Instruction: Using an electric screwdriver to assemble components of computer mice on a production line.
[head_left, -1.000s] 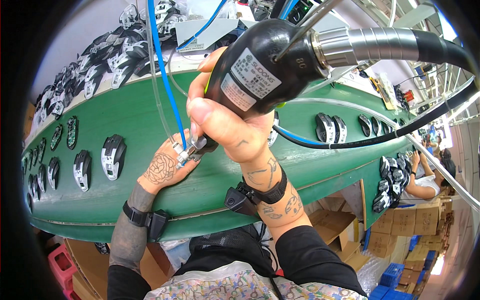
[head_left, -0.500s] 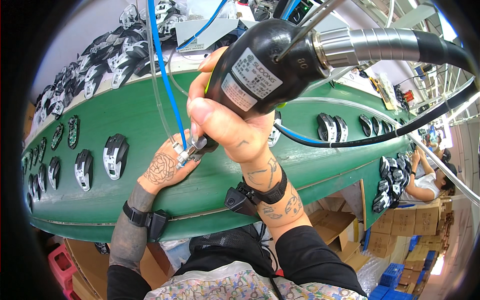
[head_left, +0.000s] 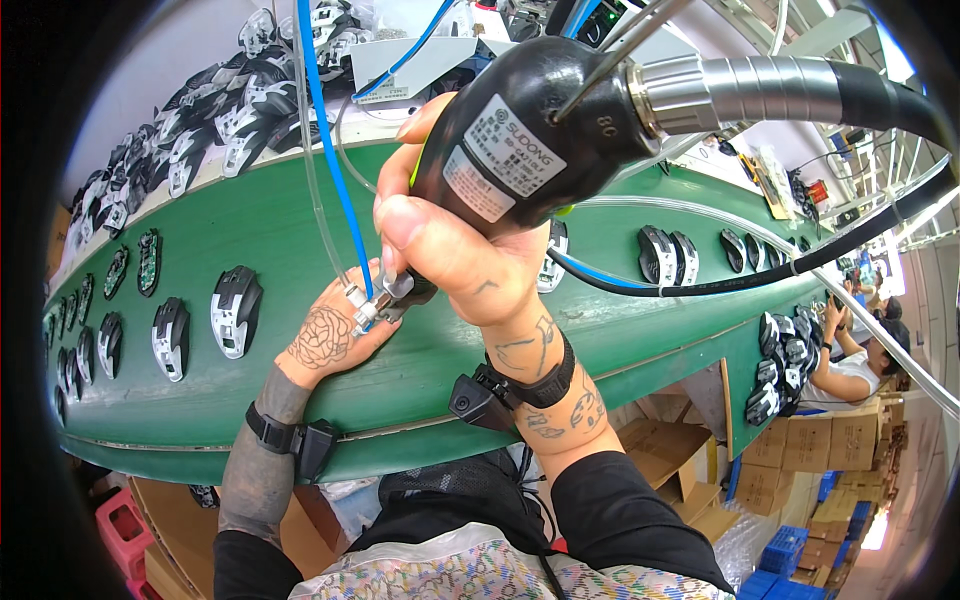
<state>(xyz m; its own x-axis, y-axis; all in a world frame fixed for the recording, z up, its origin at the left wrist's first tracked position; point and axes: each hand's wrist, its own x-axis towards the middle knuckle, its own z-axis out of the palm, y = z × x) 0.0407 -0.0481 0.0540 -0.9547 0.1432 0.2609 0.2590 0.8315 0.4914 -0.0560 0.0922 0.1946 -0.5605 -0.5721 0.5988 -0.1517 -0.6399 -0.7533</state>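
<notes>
My right hand (head_left: 455, 250) is wrapped round a black powered screwdriver (head_left: 580, 130), held upright at the middle of the view. A metal fitting (head_left: 372, 300) with a blue air hose (head_left: 340, 170) is at its lower end, close over my left hand (head_left: 335, 325). My left hand lies low over the green belt, its thumb bent in toward the screwdriver's tip. The screwdriver hides its other fingers and whatever they grip. A black-and-white mouse shell (head_left: 236, 312) lies left of that hand; another mouse shell (head_left: 553, 262) is partly hidden behind my right wrist.
The green conveyor belt (head_left: 480, 385) carries several mouse shells and green circuit boards (head_left: 148, 262). A pile of mouse shells (head_left: 190, 145) fills the far left shelf. A thick black cable (head_left: 690, 290) loops rightward. A co-worker (head_left: 850, 370) sits at right, near cardboard boxes (head_left: 810, 440).
The mouse shells and circuit boards on the belt have shifted slightly to the right. Both my hands and the screwdriver have stayed in place.
</notes>
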